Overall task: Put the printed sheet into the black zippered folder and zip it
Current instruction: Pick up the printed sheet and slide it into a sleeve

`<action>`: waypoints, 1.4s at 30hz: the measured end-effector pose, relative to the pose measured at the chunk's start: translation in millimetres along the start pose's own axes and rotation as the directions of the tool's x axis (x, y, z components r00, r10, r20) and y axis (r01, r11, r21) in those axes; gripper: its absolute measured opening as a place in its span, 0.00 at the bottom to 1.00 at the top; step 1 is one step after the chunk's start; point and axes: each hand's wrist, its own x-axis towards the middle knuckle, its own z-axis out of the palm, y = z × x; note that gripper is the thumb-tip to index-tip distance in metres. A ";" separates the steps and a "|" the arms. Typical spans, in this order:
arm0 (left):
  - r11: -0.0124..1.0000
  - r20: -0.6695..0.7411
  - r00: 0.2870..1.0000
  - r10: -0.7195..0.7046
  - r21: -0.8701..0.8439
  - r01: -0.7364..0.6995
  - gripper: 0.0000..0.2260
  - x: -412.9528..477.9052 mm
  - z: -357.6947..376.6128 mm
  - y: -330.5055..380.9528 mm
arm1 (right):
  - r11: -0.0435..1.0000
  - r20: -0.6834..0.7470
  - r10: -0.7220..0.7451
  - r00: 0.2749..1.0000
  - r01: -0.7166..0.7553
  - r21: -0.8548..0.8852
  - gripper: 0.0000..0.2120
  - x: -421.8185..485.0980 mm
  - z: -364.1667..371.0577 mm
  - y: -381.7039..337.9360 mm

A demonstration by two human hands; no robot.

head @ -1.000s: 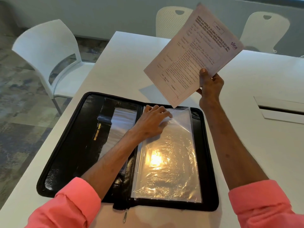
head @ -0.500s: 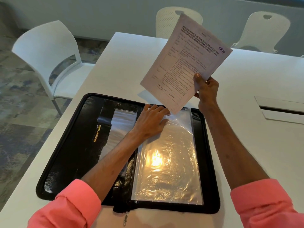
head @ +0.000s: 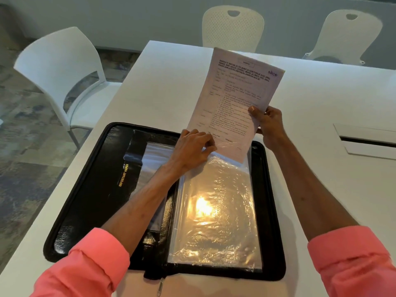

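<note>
The black zippered folder (head: 90, 189) lies open flat on the white table, its zip pull (head: 160, 286) hanging at the near edge. A clear plastic sleeve (head: 216, 211) covers its right half. My left hand (head: 192, 150) pinches the sleeve's top edge and lifts it apart. My right hand (head: 267, 123) grips the printed sheet (head: 233, 99) by its right side and holds it upright over the sleeve's mouth. The sheet's lower corner sits just inside the sleeve opening.
The white table (head: 162, 82) has a recessed cable slot (head: 368, 141) at the right. A white chair (head: 64, 67) stands at the left, and two more chairs (head: 233, 26) stand behind the far edge. Patterned carpet lies at the left.
My right hand has brought the sheet down and toward me, turning it more upright. Its lower corner has gone into the sleeve mouth. My left hand has kept hold of the sleeve's top edge.
</note>
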 end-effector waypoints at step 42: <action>0.996 0.228 0.974 -0.015 0.090 -0.005 0.09 10.4 -34.7 -68.9 | 0.994 0.043 0.047 0.998 -0.042 -0.099 0.08 38.4 -9.9 1.9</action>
